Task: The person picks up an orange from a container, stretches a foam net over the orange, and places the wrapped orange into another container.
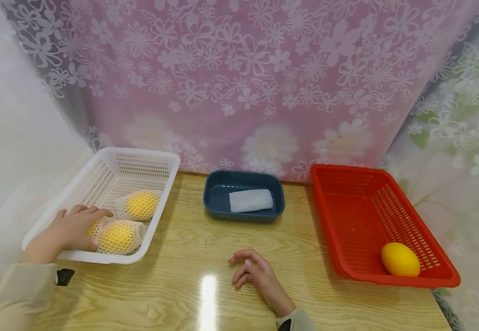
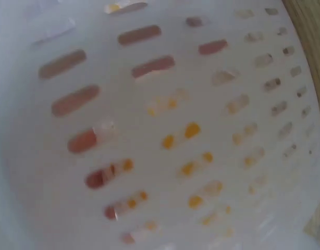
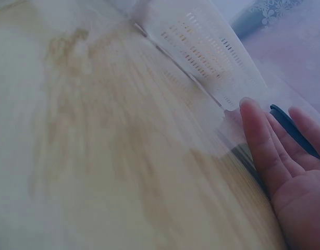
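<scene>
Inside the white basket (image 1: 169, 184), my left hand (image 1: 71, 227) grips a yellow fruit (image 1: 93, 230) in a white foam net, mostly hidden by the hand. Two more netted yellow fruits lie beside it, one nearer (image 1: 119, 236) and one farther back (image 1: 141, 204). The left wrist view shows the basket's slotted wall (image 2: 149, 120), with bits of yellow and fingers behind the slots. Over the front middle of the table, my right hand (image 1: 260, 278) holds nothing, its fingers loosely bent; in the right wrist view its palm (image 3: 306, 208) shows.
A dark blue tray (image 1: 243, 218) with a white foam net sleeve (image 1: 251, 201) stands at the back middle of the wooden table (image 1: 173, 285). To the right, a red basket (image 1: 330, 230) holds an unwrapped yellow fruit (image 1: 401, 259). Floral curtains (image 1: 239, 92) hang behind and at the sides.
</scene>
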Demonstrator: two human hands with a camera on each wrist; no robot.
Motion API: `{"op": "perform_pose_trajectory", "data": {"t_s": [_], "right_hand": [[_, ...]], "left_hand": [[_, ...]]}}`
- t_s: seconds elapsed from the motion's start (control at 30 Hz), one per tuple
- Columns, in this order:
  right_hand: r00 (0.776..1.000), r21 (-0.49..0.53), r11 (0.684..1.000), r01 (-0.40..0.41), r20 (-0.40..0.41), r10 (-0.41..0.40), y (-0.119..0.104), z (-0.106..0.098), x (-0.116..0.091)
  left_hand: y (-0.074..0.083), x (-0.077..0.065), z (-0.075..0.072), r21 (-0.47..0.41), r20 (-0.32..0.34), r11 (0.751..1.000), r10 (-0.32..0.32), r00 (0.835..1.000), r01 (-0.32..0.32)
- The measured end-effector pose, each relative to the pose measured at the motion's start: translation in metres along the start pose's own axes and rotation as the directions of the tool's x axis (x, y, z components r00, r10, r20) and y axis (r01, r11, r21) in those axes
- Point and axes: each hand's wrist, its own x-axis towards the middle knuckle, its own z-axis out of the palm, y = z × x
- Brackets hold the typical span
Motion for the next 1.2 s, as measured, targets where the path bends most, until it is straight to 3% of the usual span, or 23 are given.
{"op": "perform_pose_trajectory", "data": {"t_s": [0.13,0.33,0.5,0.67,0.9,1.0,1.13,1.2], "right_hand": [[1.0,0.006,1.0,0.015,0.005,-0.015,0.001,-0.001,-0.001],[1.0,0.007,1.0,-0.007,0.002,0.007,0.002,-0.001,-0.002],[1.0,0.005,1.0,0.01,0.012,-0.011,0.003,-0.001,-0.002],[1.0,0.002,1.0,-0.003,0.012,0.003,0.001,-0.001,-0.001],[0.999,-0.003,0.999,-0.039,-0.002,0.039,0.0,0.0,-0.002],[0.999,0.014,0.999,-0.043,-0.024,0.044,-0.003,0.0,-0.001],[0.989,-0.012,0.994,-0.11,-0.097,0.109,-0.016,0.001,-0.003],[0.98,-0.056,0.986,-0.158,-0.134,0.149,-0.029,0.001,-0.004]], "left_hand": [[0.006,0.0,0.0,-0.005,0.012,1.0,0.001,1.0,0.0],[0.011,-0.002,-0.001,-0.131,0.065,0.991,-0.029,0.997,0.037],[0.013,0.0,0.001,-0.228,0.059,0.974,0.026,0.998,-0.012],[0.01,0.0,0.004,-0.264,0.062,0.963,0.074,0.995,-0.055],[0.005,-0.001,0.006,-0.263,0.043,0.96,0.11,0.993,-0.094],[0.008,0.0,0.001,-0.305,0.029,0.945,0.132,0.991,-0.117],[0.012,-0.001,-0.01,-0.361,-0.032,0.914,0.185,0.982,-0.184],[0.017,-0.001,-0.014,-0.35,-0.086,0.91,0.203,0.975,-0.22]]}}
